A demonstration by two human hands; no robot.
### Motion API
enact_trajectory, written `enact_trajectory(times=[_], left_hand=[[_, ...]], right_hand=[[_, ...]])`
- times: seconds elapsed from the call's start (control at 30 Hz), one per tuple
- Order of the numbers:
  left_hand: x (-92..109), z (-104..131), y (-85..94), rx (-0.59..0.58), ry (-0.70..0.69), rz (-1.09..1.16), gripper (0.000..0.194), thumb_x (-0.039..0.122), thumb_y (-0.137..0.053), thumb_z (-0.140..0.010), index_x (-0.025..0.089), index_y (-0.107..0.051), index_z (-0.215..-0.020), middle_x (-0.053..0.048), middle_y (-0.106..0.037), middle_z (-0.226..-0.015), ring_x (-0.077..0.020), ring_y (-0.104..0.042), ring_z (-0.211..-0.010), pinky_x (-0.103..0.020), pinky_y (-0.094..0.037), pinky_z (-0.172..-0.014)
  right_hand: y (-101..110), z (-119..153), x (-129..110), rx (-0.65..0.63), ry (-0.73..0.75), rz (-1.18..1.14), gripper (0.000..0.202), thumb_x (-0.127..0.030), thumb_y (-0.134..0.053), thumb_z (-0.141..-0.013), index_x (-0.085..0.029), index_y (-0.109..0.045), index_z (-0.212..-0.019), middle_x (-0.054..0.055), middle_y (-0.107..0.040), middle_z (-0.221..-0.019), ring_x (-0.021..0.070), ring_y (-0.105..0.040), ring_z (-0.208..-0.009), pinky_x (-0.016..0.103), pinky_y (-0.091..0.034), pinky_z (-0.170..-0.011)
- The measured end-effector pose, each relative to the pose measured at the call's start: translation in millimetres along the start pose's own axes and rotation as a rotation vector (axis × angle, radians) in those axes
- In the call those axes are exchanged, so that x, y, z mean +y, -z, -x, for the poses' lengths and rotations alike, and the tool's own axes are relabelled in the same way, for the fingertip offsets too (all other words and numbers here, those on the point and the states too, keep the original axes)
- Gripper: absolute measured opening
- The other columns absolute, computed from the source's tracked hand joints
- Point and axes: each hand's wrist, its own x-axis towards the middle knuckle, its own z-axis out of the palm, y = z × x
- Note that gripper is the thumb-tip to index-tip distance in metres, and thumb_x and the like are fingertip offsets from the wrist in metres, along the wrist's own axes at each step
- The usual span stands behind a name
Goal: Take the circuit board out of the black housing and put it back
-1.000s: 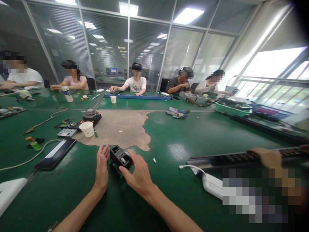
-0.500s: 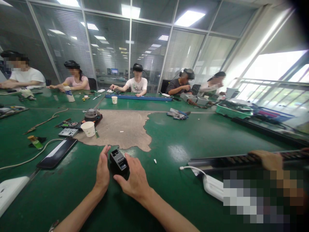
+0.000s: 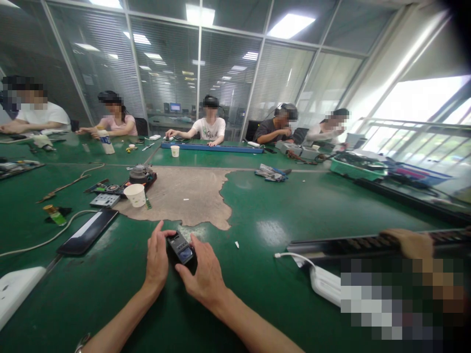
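Observation:
A small black device (image 3: 181, 249) with a glossy panel at its near end lies tilted between my two hands, low over or on the green table. On its left side, my left hand (image 3: 158, 260) touches the far corner with a fingertip. My right hand (image 3: 202, 267) grips the right side and near end between fingers and thumb. Whether the underside rests on the table is hidden.
A phone (image 3: 88, 231), a paper cup (image 3: 135, 195) and circuit parts (image 3: 105, 200) are on the left. A white power strip (image 3: 326, 284) and a long black unit (image 3: 331, 247), touched by another person's hand, are on the right. Several people sit across the table.
My left fingertip has come onto the device's far corner. The device is tilted a little differently, and its near panel now looks bluish.

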Motion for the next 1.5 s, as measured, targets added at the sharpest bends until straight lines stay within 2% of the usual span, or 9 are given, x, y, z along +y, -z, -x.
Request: enact_trajectory(times=[0.1,0.23,0.43,0.6,0.77,0.93,1.17,1.33,1.5], left_hand=[[0,0,-0.5,0.007,-0.008,-0.01,0.048,0.052,-0.028,-0.096,0.024,-0.06,-0.118,-0.006,-0.064,-0.119,-0.0224,-0.045,-0.125,-0.046,-0.021,-0.113],[1,-1,-2.8,0.085,0.018,0.135,0.052,0.051,-0.03,-0.097,0.026,-0.043,-0.14,-0.007,-0.059,-0.126,-0.0214,-0.048,-0.123,-0.044,-0.029,-0.111],[2,-4,-3.4,0.137,-0.021,0.249,0.055,0.052,-0.03,-0.096,0.023,-0.04,-0.142,-0.009,-0.053,-0.132,-0.0207,-0.049,-0.122,-0.04,-0.032,-0.11],[1,-2,-5.0,0.136,0.012,0.252,0.057,0.053,-0.032,-0.096,0.024,-0.037,-0.144,-0.01,-0.05,-0.136,-0.0217,-0.048,-0.124,-0.042,-0.031,-0.111],[1,-1,-4.9,0.131,0.017,0.221,0.058,0.054,-0.031,-0.095,0.024,-0.036,-0.144,-0.01,-0.048,-0.138,-0.0227,-0.046,-0.126,-0.043,-0.029,-0.112],[0,-1,-4.2,0.138,0.018,0.192,0.059,0.055,-0.031,-0.095,0.024,-0.035,-0.145,-0.011,-0.047,-0.139,-0.0226,-0.047,-0.126,-0.043,-0.029,-0.112],[-4,-1,-4.5,0.146,0.021,0.183,0.058,0.054,-0.03,-0.096,0.025,-0.034,-0.146,-0.011,-0.045,-0.141,-0.0222,-0.046,-0.127,-0.043,-0.03,-0.112],[-3,-1,-5.1,0.147,0.025,0.179,0.059,0.054,-0.03,-0.095,0.025,-0.034,-0.146,-0.011,-0.044,-0.141,-0.0222,-0.046,-0.127,-0.043,-0.03,-0.112],[-1,0,-6.1,0.129,0.045,0.205,0.059,0.056,-0.03,-0.095,0.026,-0.034,-0.146,-0.011,-0.044,-0.141,-0.0226,-0.045,-0.128,-0.042,-0.031,-0.111]], right_hand=[[-2,0,2,-0.006,0.014,0.014,0.076,-0.027,-0.07,-0.075,-0.011,-0.038,-0.142,0.017,-0.059,-0.129,0.033,-0.057,-0.114,0.053,-0.043,-0.103],[0,-2,0,0.004,-0.017,-0.021,0.07,-0.028,-0.07,-0.076,-0.013,-0.044,-0.139,0.015,-0.063,-0.124,0.0315,-0.059,-0.112,0.05,-0.047,-0.099],[21,-16,-8,0.141,-0.083,-0.173,0.064,-0.028,-0.066,-0.079,-0.017,-0.044,-0.138,0.012,-0.064,-0.122,0.0265,-0.061,-0.111,0.045,-0.047,-0.101],[33,-31,11,0.22,-0.209,-0.146,0.062,-0.026,-0.064,-0.078,-0.018,-0.046,-0.137,0.01,-0.064,-0.121,0.0242,-0.061,-0.111,0.04,-0.048,-0.1],[29,-31,34,0.214,-0.271,-0.009,0.057,-0.023,-0.062,-0.074,-0.017,-0.053,-0.13,0.01,-0.066,-0.115,0.0263,-0.062,-0.107,0.041,-0.048,-0.097],[27,-28,36,0.114,-0.272,0.08,0.067,-0.021,-0.063,-0.071,-0.015,-0.047,-0.136,0.011,-0.067,-0.107,0.0286,-0.062,-0.101,0.043,-0.05,-0.092],[31,-25,36,0.065,-0.228,0.169,0.082,-0.023,-0.069,-0.064,-0.014,-0.041,-0.14,0.017,-0.058,-0.125,0.0363,-0.054,-0.113,0.05,-0.046,-0.096],[36,-30,36,0.081,-0.266,0.098,0.067,-0.021,-0.064,-0.073,-0.013,-0.046,-0.137,0.016,-0.062,-0.119,0.0318,-0.059,-0.109,0.048,-0.046,-0.097],[37,-32,11,0.175,-0.181,-0.097,0.064,-0.031,-0.065,-0.082,-0.018,-0.042,-0.141,0.01,-0.066,-0.113,0.0237,-0.064,-0.099,0.039,-0.053,-0.089]])
